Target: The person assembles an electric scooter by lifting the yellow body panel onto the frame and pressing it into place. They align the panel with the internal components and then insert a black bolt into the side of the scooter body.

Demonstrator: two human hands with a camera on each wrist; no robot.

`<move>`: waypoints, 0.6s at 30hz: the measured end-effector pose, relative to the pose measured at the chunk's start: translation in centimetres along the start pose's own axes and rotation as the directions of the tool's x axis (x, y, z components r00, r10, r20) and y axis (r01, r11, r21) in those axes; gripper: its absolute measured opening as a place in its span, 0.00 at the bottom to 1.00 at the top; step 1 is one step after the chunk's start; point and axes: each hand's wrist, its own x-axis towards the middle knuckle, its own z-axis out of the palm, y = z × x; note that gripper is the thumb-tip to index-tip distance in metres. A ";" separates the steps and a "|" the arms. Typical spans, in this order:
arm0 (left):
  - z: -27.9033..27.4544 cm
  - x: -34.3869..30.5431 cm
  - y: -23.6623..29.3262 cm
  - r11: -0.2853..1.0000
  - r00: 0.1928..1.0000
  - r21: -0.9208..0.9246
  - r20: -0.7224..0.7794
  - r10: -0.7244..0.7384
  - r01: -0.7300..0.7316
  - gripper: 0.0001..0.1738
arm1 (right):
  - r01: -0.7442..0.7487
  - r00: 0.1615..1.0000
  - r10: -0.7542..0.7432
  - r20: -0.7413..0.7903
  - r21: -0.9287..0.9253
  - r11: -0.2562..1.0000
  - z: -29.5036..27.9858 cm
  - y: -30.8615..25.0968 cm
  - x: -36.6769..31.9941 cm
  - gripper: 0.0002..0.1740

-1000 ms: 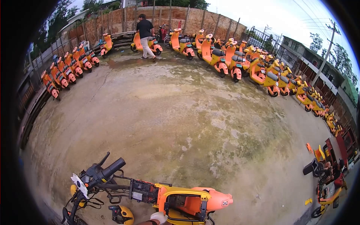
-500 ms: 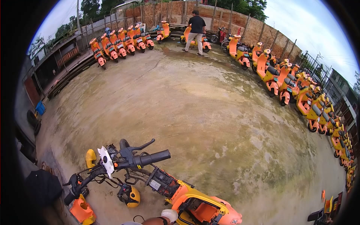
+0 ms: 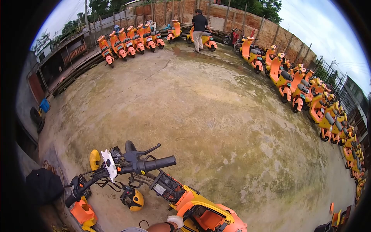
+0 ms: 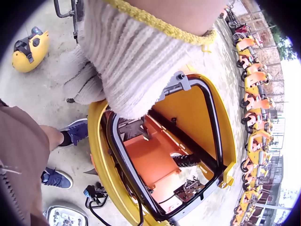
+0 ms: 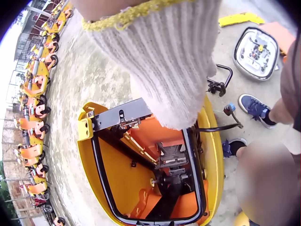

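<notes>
A stripped orange and yellow scooter [image 3: 201,210] stands right in front of me, its black handlebar [image 3: 154,164] pointing right. Its seat compartment [image 4: 188,108] is open, showing orange lining, cables and a latch. My left hand [image 4: 127,61], in a white knit glove, is over the compartment's rim corner with fingers [image 4: 77,82] bent; whether they hold the rim is hidden. It shows in the head view as a left hand [image 3: 176,221] at the compartment's front. My gloved right hand [image 5: 174,70] is above the rim by a black metal bracket [image 5: 122,115], its fingers out of sight.
A yellow helmet [image 3: 133,199] lies on the concrete by the front fork. Loose parts lie near my shoes [image 5: 256,108]: a lamp housing [image 5: 256,52] and a yellow panel [image 5: 240,19]. Rows of orange scooters [image 3: 309,92] line the yard's edges. Another person [image 3: 199,25] stands far off.
The head view has swung left, then tilted slightly. The far person has stepped up to the parked scooters. My gloved hand stays at the compartment.
</notes>
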 end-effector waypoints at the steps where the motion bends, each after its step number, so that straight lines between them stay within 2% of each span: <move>1: 0.2 0.3 -0.3 1.000 1.000 0.015 0.006 0.019 -0.019 0.25 | -0.010 1.000 0.010 0.007 0.002 1.000 -0.4 -0.5 0.1 0.51; 3: 0.3 0.4 -0.7 0.997 0.998 0.042 0.019 0.058 -0.059 0.25 | -0.024 0.999 0.024 0.024 0.005 1.000 -1.1 -1.7 0.4 0.51; 6: -1.5 -1.0 0.4 0.999 0.988 0.038 0.150 0.029 -0.036 0.26 | -0.049 0.998 0.049 0.042 0.003 0.999 -1.3 -2.8 0.4 0.51; 9: -2.6 -3.1 1.5 1.000 0.996 -0.001 0.078 0.030 -0.030 0.24 | -0.075 0.995 0.074 0.060 0.005 0.997 -1.2 -3.2 0.1 0.52; 12: -2.9 -2.0 0.8 0.997 0.982 -0.032 0.177 0.070 -0.065 0.24 | -0.102 0.992 0.101 0.070 0.013 0.995 -1.0 -3.1 -0.7 0.52; 14: -7.0 -5.8 3.1 0.995 0.962 -0.094 0.273 -0.002 0.029 0.24 | -0.123 0.989 0.121 0.083 0.024 0.992 -0.8 -3.1 -1.1 0.52; 16: -6.6 -4.1 2.2 0.997 0.904 -0.047 0.425 -0.042 0.069 0.23 | -0.143 0.986 0.139 0.096 0.042 0.989 -0.8 -3.0 -1.7 0.53; 17: -5.2 -3.0 0.6 0.988 0.951 0.076 0.293 0.104 -0.131 0.22 | -0.153 0.983 0.147 0.106 0.050 0.987 -0.9 -3.0 -2.2 0.53; 18: -3.6 -2.3 -0.5 0.925 0.946 0.220 0.175 0.274 -0.308 0.21 | -0.171 0.980 0.164 0.117 0.061 0.983 -1.1 -3.0 -2.7 0.53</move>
